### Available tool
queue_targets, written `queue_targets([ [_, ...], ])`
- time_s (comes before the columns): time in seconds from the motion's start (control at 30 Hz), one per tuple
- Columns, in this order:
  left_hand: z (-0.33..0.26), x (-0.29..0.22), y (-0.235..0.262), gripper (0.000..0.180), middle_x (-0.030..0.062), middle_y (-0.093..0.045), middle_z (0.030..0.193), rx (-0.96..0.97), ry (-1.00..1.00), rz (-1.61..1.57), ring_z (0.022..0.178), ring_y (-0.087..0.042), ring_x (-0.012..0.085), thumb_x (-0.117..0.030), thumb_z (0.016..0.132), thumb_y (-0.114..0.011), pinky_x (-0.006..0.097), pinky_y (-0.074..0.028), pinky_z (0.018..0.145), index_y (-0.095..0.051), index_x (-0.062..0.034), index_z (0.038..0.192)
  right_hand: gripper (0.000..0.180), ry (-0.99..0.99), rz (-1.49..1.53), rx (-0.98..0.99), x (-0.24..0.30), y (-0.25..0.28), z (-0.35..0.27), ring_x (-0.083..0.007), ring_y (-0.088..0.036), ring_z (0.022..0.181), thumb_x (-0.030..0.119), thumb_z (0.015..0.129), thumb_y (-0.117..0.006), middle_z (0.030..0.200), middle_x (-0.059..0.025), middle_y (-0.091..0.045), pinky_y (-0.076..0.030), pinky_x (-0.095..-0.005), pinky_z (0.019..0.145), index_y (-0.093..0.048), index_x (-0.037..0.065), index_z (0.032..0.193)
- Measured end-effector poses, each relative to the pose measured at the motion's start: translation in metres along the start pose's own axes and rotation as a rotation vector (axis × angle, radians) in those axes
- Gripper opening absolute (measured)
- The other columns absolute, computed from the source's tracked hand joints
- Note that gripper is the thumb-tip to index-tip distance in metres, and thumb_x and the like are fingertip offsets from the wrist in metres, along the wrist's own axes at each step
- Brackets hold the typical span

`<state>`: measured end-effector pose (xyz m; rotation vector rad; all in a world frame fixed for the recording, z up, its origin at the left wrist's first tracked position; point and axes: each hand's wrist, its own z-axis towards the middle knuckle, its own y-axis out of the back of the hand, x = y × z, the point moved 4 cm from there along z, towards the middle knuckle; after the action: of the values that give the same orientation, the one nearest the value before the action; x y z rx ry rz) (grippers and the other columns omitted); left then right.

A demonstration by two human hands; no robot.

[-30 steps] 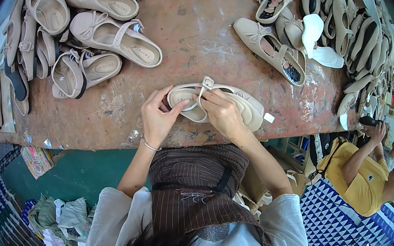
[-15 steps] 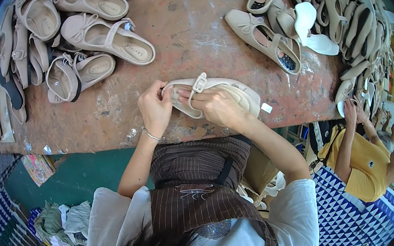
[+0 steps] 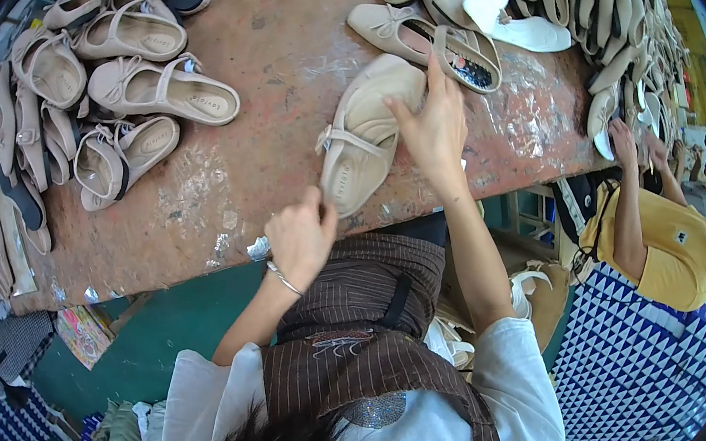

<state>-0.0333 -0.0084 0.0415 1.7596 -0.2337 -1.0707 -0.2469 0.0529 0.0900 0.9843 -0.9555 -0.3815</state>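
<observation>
A beige strapped flat shoe (image 3: 355,167) lies slantwise between my hands at the table's near edge. Its heel points down toward me and its toe up to the right; the printed insole shows in the heel. My left hand (image 3: 300,236), with a bracelet at the wrist, pinches the heel rim with curled fingers. Along the toe's right side, my right hand (image 3: 434,127) holds the shoe, thumb on top and fingers on the outer side. Just beyond that hand sits another beige bow shoe (image 3: 387,27) with a dark patterned inside.
Beige shoes (image 3: 161,90) are heaped at the left of the worn brown table (image 3: 263,64). Many more shoes (image 3: 610,13) are piled along the right, with white insole-shaped pieces (image 3: 489,1) near them. A co-worker in a yellow shirt (image 3: 656,245) works at the right.
The shoe has turned from lying crosswise to slanting, toe up to the right. My right hand came out of its opening to the toe side; my left moved down, still at the heel.
</observation>
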Motion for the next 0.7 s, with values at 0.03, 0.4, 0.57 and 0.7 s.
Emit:
queue_targets([
  [0.03, -0.005, -0.014, 0.001, 0.015, 0.0132, -0.066, 0.066, 0.081, 0.009, 0.041, 0.062, -0.067, 0.0346, -0.016, 0.086, -0.068, 0.046, -0.052, 0.055, -0.058, -0.0065, 0.079, 0.054, -0.007, -0.001, -0.007, 0.0, 0.007, 0.005, -0.037, -0.053, 0.125, 0.011, 0.08, -0.074, 0.123, -0.0246, -0.063, -0.04, -0.0457, 0.107, -0.06, -0.002, 0.13],
  [0.4, -0.009, -0.04, -0.062, 0.063, 0.0194, -0.046, 0.147, 0.083, -0.449, 0.237, 0.144, -0.031, 0.0382, -0.034, 0.088, -0.056, 0.061, -0.02, 0.118, -0.048, -0.0024, 0.142, 0.034, 0.359, 0.14, 0.284, 0.021, -0.01, -0.102, -0.036, -0.061, 0.121, -0.005, 0.071, -0.066, 0.125, -0.0217, -0.065, -0.032, -0.0566, 0.114, -0.062, -0.001, 0.104],
  [0.57, -0.013, -0.035, -0.066, 0.055, 0.0253, -0.047, 0.144, 0.125, -0.445, 0.185, 0.143, -0.034, 0.0386, -0.023, 0.089, -0.055, 0.056, -0.028, 0.116, -0.053, 0.0102, 0.133, 0.045, 0.433, 0.048, 0.196, 0.005, -0.046, -0.085, -0.0349, -0.063, 0.118, -0.002, 0.077, -0.062, 0.122, -0.0218, -0.066, -0.029, -0.0542, 0.116, -0.064, -0.003, 0.121],
  [0.7, -0.007, -0.042, -0.057, 0.068, 0.0261, -0.04, 0.147, 0.069, -0.37, 0.126, 0.142, -0.034, 0.0413, -0.027, 0.083, -0.069, 0.057, -0.031, 0.114, -0.047, 0.0075, 0.138, 0.043, 0.446, 0.143, 0.127, 0.007, -0.028, -0.07, -0.033, -0.065, 0.116, -0.004, 0.072, -0.068, 0.118, -0.0184, -0.069, -0.028, -0.0566, 0.117, -0.069, 0.001, 0.115],
])
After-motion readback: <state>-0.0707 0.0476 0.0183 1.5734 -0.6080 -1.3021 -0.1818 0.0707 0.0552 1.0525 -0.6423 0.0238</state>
